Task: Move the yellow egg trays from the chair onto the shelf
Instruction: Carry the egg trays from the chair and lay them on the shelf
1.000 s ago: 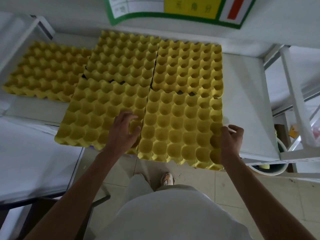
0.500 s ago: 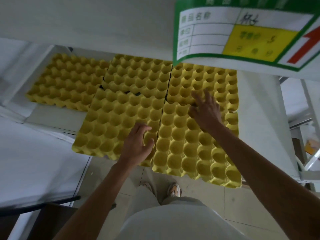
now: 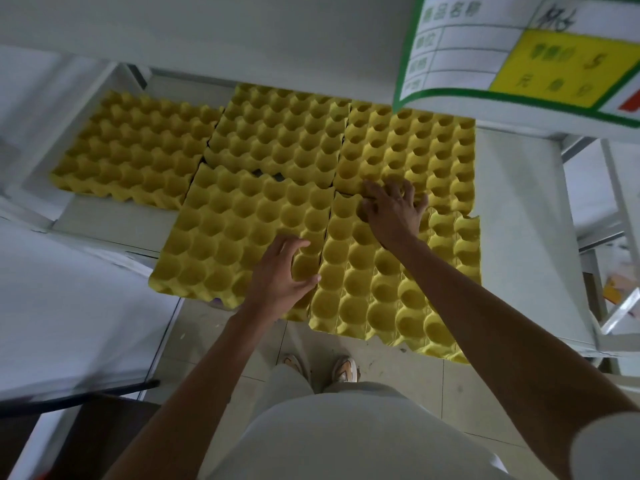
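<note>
Several yellow egg trays lie flat on the white shelf [image 3: 519,237]. Three sit at the back: a left tray [image 3: 131,147], a middle tray [image 3: 280,133] and a right tray [image 3: 433,150]. Two front trays overhang the shelf edge: the front left tray [image 3: 225,230] and the front right tray [image 3: 381,292]. My left hand [image 3: 280,275] rests with curled fingers on the seam between the two front trays. My right hand [image 3: 391,209] lies flat, fingers spread, on the far edge of the front right tray where it meets the back right tray. No chair shows.
A green-bordered label sheet [image 3: 519,53] hangs from the upper shelf edge above the trays. A white surface [image 3: 69,306] lies at the left. White rack posts [image 3: 620,202] stand at the right. Tiled floor and my shoes [image 3: 322,367] are below.
My right hand left the right edge of the front right tray and moved up to its far edge, pressing flat. My left hand stayed near the seam. The view moved closer under the label.
</note>
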Tool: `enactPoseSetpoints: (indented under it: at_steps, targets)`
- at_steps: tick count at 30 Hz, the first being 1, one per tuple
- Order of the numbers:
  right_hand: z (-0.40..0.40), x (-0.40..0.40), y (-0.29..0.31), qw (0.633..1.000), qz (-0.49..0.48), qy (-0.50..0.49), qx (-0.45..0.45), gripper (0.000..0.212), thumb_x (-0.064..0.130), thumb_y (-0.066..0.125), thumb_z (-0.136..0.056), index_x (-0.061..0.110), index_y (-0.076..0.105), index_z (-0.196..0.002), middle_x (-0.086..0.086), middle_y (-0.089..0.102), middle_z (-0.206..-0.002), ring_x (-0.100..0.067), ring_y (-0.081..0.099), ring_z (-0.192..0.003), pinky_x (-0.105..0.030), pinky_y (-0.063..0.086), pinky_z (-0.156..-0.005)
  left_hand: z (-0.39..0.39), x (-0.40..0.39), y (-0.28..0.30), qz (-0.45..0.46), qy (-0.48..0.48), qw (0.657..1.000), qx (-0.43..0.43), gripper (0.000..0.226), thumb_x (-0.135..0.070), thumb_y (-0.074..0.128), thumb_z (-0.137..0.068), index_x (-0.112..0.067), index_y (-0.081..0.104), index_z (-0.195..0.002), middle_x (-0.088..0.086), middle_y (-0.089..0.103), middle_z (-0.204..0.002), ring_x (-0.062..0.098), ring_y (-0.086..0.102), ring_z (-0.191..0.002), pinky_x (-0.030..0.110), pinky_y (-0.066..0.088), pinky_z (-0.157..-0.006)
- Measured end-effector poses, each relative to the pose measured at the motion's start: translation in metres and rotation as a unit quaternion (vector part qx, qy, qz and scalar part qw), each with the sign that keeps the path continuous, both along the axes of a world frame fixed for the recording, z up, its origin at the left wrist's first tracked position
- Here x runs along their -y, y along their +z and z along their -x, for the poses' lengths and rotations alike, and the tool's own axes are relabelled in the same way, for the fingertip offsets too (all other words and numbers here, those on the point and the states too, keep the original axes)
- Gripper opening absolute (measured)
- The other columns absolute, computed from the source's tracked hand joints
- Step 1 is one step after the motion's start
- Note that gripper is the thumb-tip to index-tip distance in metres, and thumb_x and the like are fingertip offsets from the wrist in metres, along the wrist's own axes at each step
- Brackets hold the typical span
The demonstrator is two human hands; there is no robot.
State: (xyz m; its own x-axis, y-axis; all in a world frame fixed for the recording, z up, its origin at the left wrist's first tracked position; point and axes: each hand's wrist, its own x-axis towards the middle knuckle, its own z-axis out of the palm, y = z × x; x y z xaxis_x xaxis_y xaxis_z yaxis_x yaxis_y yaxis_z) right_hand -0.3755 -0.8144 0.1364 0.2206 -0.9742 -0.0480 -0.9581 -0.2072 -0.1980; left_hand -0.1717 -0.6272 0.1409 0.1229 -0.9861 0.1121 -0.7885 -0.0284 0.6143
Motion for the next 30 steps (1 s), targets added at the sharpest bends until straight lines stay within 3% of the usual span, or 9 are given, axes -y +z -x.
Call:
enactPoseSetpoints:
  at_steps: [12, 15, 20, 24, 30]
  targets:
    - [-0.004, -0.002, 0.002, 0.998, 0.043, -0.036, 0.027, 0.043, 0.052, 0.051, -0.097, 0.043, 0.056, -0.139, 0.001, 0.058, -0.145, -0.032, 0.034, -0.146, -0.068, 0.02, -0.115, 0.009, 0.004, -0.002, 0.015, 0.057, 0.998, -0.008, 0.053, -0.04, 0.085, -0.079, -0.017, 0.066, -0.123, -0.003, 0.061, -0.12, 0.009, 0.061, -0.102, 0.021, 0.054, -0.08]
    - [-0.003, -0.002, 0.001, 0.998, 0.041, -0.028, 0.025, 0.044, 0.053, 0.049, -0.098, 0.044, 0.053, -0.142, 0.0, 0.055, -0.148, -0.031, 0.031, -0.148, -0.068, 0.018, -0.116, 0.011, 0.004, 0.001, 0.019, 0.051, 0.998, -0.019, 0.049, -0.042, 0.077, -0.087, -0.016, 0.064, -0.126, -0.001, 0.059, -0.123, 0.01, 0.061, -0.104, 0.025, 0.057, -0.082]
    - [-0.006, -0.007, 0.009, 0.999, 0.019, -0.017, 0.033, 0.051, 0.048, 0.051, -0.096, 0.04, 0.049, -0.147, -0.007, 0.041, -0.157, -0.033, 0.022, -0.153, -0.07, 0.011, -0.119, -0.003, 0.003, 0.01, -0.018, 0.027, 0.997, -0.074, 0.05, -0.039, 0.069, -0.095, -0.015, 0.057, -0.137, 0.0, 0.057, -0.135, 0.014, 0.058, -0.118, 0.037, 0.056, -0.098]
    - [-0.039, -0.015, 0.024, 0.997, 0.053, 0.022, 0.058, 0.068, 0.042, 0.059, -0.089, 0.027, 0.044, -0.153, -0.011, 0.035, -0.162, -0.032, 0.019, -0.156, -0.064, 0.008, -0.123, -0.027, -0.008, 0.029, 0.026, 0.033, 0.995, -0.093, 0.042, -0.031, 0.064, -0.099, -0.015, 0.057, -0.137, 0.001, 0.057, -0.134, 0.017, 0.063, -0.115, 0.039, 0.061, -0.087]
    - [-0.158, -0.012, 0.034, 0.986, 0.041, 0.141, 0.078, 0.064, 0.04, 0.058, -0.096, 0.02, 0.043, -0.155, -0.007, 0.041, -0.16, -0.029, 0.035, -0.149, -0.051, 0.03, -0.118, -0.158, -0.014, 0.05, 0.061, 0.111, 0.991, 0.046, 0.032, -0.019, 0.067, -0.093, -0.015, 0.066, -0.125, 0.003, 0.064, -0.125, 0.025, 0.061, -0.113, 0.043, 0.057, -0.086]
